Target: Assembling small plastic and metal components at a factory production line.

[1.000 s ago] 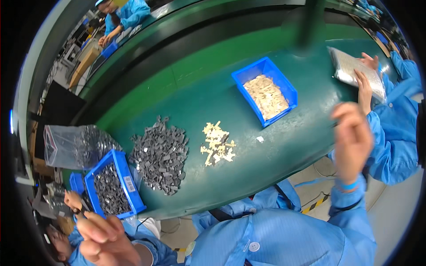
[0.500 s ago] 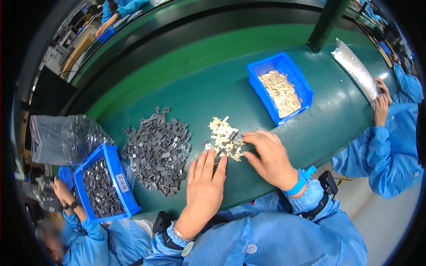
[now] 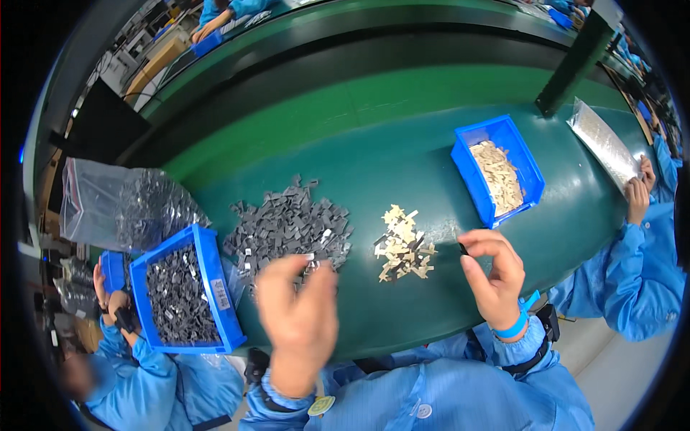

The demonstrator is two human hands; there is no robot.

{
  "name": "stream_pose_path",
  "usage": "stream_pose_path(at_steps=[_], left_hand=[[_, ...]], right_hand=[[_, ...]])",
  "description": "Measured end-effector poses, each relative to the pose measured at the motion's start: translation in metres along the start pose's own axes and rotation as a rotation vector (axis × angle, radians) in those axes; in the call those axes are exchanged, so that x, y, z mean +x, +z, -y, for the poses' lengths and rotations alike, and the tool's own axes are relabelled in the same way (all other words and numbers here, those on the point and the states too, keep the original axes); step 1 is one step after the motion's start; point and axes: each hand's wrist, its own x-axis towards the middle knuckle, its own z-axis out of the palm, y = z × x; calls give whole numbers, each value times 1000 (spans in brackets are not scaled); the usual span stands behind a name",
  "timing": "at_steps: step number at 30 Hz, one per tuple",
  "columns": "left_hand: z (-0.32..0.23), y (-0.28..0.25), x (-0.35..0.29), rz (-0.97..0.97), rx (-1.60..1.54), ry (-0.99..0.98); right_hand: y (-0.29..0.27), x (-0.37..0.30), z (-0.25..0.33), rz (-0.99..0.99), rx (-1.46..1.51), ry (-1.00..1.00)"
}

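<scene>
In the head view my right hand [image 3: 496,276] pinches a small black piece [image 3: 463,249] between thumb and fingertips, raised to the right of a small heap of pale yellow strips [image 3: 404,248] with black pieces mixed in. Over the near edge of a large pile of small dark grey, flat rectangular pieces [image 3: 291,223] is my left hand [image 3: 298,316]. Motion blurs its fingers, so I cannot make out whether they hold anything. Both piles lie on the green work surface [image 3: 374,316].
A blue bin [image 3: 533,176] of tan strips stands at the right. To the left are a blue bin [image 3: 228,320] of dark pieces and a clear plastic bag [image 3: 93,197]. Co-workers sit on both sides; the right one holds a silvery bag [image 3: 604,144]. A dark green post [image 3: 575,68] rises behind.
My left hand has left the yellow heap for the dark pile. My right hand has drawn off rightward with a black piece between its fingers. The view has shifted, too.
</scene>
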Motion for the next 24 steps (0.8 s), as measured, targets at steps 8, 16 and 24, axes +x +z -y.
stream_pose_path(at_steps=[8,16,24], left_hand=[[29,31,24,161,225,22],[37,62,28,231,192,40],[19,63,27,288,252,229]], right_hand=[[18,-5,-1,-65,436,293],[18,-4,-10,30,327,110],[9,-16,-29,2,315,78]])
